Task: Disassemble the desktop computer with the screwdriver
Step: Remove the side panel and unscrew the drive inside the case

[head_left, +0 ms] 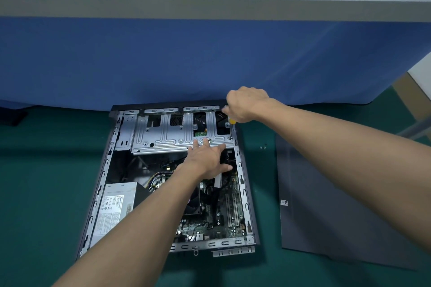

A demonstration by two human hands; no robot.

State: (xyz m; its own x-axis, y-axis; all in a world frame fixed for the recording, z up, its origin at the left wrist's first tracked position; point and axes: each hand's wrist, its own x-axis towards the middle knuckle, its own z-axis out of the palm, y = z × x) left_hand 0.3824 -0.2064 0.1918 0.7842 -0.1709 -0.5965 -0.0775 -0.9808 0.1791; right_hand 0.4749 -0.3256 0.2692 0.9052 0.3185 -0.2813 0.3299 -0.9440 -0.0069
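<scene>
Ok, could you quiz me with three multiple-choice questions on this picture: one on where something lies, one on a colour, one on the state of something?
1. Where is the dark side panel?
A. flat on the green mat, right of the computer case
B. on top of the case
C. standing upright behind the case

2. What colour is the screwdriver handle under the right hand?
A. red
B. yellow
C. black

3. What is the left hand doing?
A. making a fist in the air
B. resting straight fingers on the metal drive cage
C. holding a cable

Answers: 1 A, the panel lies flat on the mat beside the case. 2 B, yellow shows below the fingers. 3 B, the fingers lie straight on the cage's near edge.
</scene>
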